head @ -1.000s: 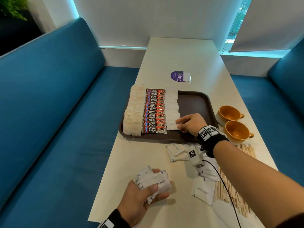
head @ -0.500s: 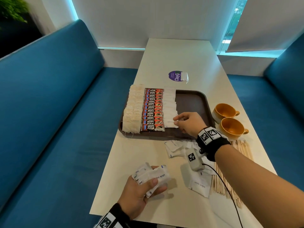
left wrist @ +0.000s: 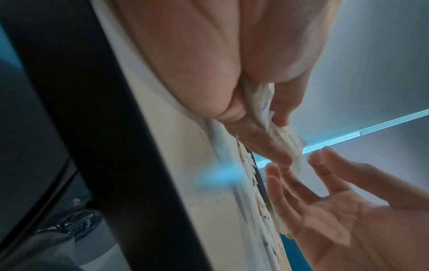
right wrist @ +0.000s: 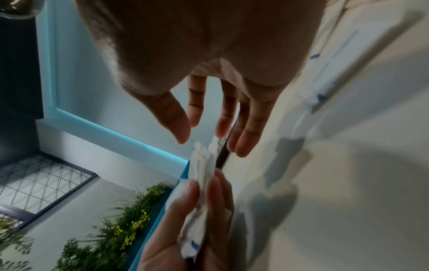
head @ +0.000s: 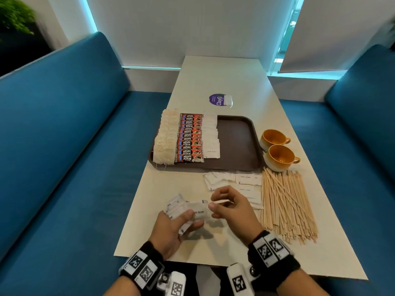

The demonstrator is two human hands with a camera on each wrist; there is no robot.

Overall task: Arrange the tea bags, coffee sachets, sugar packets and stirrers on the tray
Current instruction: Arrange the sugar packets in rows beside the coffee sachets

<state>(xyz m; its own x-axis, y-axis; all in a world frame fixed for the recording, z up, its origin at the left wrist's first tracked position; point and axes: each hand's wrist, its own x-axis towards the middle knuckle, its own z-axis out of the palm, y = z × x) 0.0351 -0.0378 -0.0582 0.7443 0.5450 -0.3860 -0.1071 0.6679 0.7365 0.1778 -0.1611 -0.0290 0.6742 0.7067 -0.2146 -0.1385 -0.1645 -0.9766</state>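
- Sugar packets (head: pixel 188 210) sit bunched in the left hand (head: pixel 171 233), which grips them with thumb on top and fingers curled beneath, low over the near end of the counter (head: pixel 224 82).
- Right hand (head: pixel 233 212) is just beside that bunch, fingers relaxed and spread; the wrist views show its fingertips (right wrist: pixel 183 135) at the end of the packets with a gap between thumb and fingers, nothing pinched.
- Tray (head: pixel 237 142), brown, lies farther along the counter, well apart from both hands.
- Tea bags (head: pixel 166 142) fill the tray's left edge in an overlapping column; coffee sachets (head: pixel 190 138) form the next column, touching them; a column of white sugar packets (head: pixel 210 135) comes third. The tray's right part is bare.
- Loose sugar packets (head: pixel 239 182) lie on the counter between the tray and the right hand.
- Stirrers (head: pixel 286 204), wooden, are heaped on the counter to the right of the right hand, just beside the loose packets.
- Two orange cups (head: pixel 277 150) stand right of the tray, beyond the stirrers.
- Purple sticker (head: pixel 218 99) lies past the tray.
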